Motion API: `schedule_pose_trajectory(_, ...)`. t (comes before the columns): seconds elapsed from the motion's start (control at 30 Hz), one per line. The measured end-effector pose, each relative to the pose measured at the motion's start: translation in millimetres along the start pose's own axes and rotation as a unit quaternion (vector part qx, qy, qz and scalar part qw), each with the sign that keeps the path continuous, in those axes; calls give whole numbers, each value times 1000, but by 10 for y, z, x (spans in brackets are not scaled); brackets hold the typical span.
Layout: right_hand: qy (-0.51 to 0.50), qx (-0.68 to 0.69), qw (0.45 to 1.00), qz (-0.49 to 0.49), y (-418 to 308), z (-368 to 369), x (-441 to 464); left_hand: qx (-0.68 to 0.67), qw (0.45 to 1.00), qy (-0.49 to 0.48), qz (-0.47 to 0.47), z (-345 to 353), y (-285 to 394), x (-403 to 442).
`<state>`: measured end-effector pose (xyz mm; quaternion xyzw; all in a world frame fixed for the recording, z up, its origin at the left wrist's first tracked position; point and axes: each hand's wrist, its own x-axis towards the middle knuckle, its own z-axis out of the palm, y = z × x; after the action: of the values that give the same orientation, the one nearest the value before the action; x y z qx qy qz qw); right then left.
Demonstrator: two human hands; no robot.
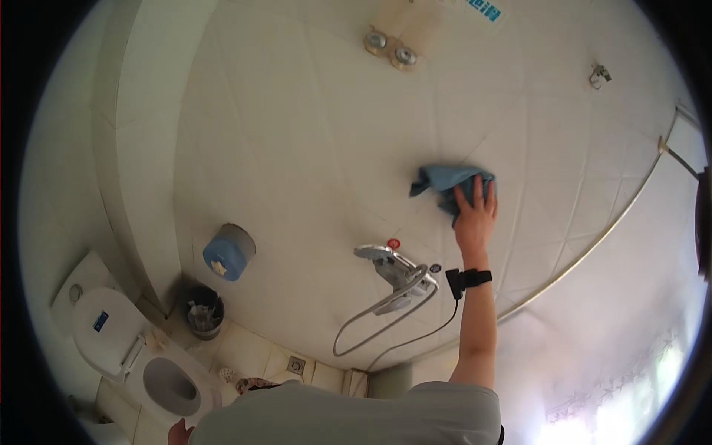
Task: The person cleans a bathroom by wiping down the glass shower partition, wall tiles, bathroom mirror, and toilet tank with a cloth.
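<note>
Pale tiled wall point(297, 148) spans the bathroom. A toilet point(107, 326) stands at far left; near its bowl in view, the left hand point(178, 432) is cut off, so I cannot tell its fingers' state. Farther right juts the shower mixer point(398, 274). Above it, a blue cloth point(445, 176) lies against the wall under the right hand point(477, 213), fingers spread, seemingly pressing, not pinching. Flat palm, even pressure and clearance from the mixer suit this best.

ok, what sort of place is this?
Most likely a bathroom: there's a toilet, a wall-mounted shower tap with a looped hose, and a floor drain.
</note>
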<state>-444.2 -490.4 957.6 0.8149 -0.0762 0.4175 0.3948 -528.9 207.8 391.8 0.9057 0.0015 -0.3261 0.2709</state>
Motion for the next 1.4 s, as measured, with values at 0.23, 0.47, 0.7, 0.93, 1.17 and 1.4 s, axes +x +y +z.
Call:
schedule_pose_trajectory(0.23, 100, -62, 970, 213, 201, -172, 1857, 32, 999, 9, 24, 213, -87, 279)
schedule_pose_trajectory(0.47, 109, -83, 969, 204, -220, -328, 2698, 57, 997, 18, 42, 497, -228, 392)
schedule_pose_trajectory(0.7, 149, -94, 982, 73, -649, -111, 2292, 173, 962, 141, 160, 753, -340, 587)
schedule_pose_trajectory(0.93, 73, -22, 995, -71, -1207, 141, 1350, 2, 996, 77, 45, 375, 7, 436)
schedule_pose_trajectory(1.17, 30, 122, 985, -119, -1769, 79, 1336, 1, 995, 96, 17, 186, 203, -73)
schedule_pose_trajectory(1.4, 95, 385, 912, -101, -2596, -349, 2266, -17, 990, 138, -33, 64, 148, -345)
